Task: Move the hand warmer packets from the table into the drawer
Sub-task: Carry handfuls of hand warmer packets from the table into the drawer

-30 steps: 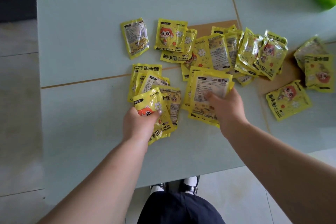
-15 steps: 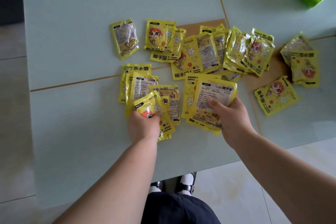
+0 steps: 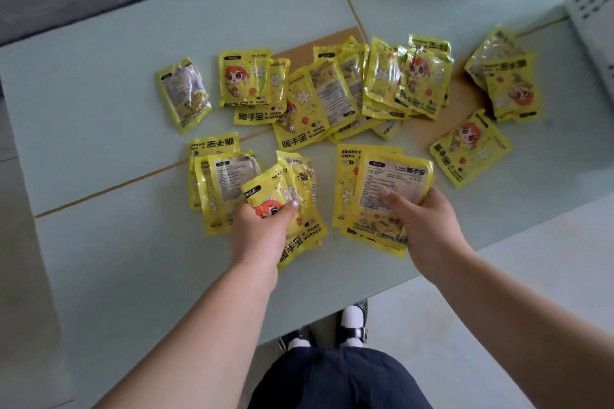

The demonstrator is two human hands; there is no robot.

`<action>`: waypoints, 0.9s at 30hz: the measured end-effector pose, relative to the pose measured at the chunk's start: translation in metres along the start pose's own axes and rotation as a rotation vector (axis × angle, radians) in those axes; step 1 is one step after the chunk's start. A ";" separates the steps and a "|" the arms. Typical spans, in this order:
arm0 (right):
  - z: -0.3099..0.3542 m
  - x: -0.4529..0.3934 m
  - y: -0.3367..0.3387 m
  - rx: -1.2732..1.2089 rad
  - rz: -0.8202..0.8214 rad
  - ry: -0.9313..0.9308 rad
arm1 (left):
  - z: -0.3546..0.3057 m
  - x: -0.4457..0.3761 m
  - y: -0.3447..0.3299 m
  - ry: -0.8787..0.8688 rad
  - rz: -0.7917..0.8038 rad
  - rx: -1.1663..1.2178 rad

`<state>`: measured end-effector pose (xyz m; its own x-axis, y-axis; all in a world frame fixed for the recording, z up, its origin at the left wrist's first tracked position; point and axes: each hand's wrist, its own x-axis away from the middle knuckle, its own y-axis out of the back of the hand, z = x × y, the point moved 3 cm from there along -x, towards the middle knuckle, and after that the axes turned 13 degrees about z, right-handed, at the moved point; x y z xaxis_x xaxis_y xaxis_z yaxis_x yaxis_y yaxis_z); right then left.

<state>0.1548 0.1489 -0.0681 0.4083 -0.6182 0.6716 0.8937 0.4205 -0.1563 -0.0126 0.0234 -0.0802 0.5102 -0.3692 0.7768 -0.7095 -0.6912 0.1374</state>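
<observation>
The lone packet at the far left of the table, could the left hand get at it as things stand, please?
Probably not straight away: the way across the table to that lone packet looks free, with nothing lying on it, but the left hand grips a bunch of packets, so its fingers are occupied.

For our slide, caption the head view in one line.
Left hand and right hand each grip a stack of yellow packets on the table.
</observation>
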 end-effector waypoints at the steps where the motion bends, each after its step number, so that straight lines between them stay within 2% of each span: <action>1: 0.001 0.004 0.007 -0.021 -0.009 0.001 | -0.004 0.001 -0.005 -0.007 0.022 -0.012; 7: -0.002 0.045 0.054 -0.168 -0.114 0.043 | -0.026 0.022 -0.044 -0.103 0.211 -0.134; 15: -0.031 0.139 0.110 -0.353 -0.352 0.166 | -0.010 0.079 -0.113 -0.124 0.623 -0.312; 20: -0.085 0.227 0.147 -0.521 -0.550 0.199 | 0.035 0.137 -0.157 -0.052 0.868 -0.449; 27: -0.193 0.337 0.179 -0.746 -0.802 0.218 | 0.127 0.218 -0.187 0.010 1.072 -0.683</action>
<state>0.4886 -0.1124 -0.0092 -0.3779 -0.6659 0.6433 0.7710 -0.6110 -0.1796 0.2935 -0.0069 -0.0144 -0.4743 -0.5359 0.6985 -0.8692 0.4108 -0.2751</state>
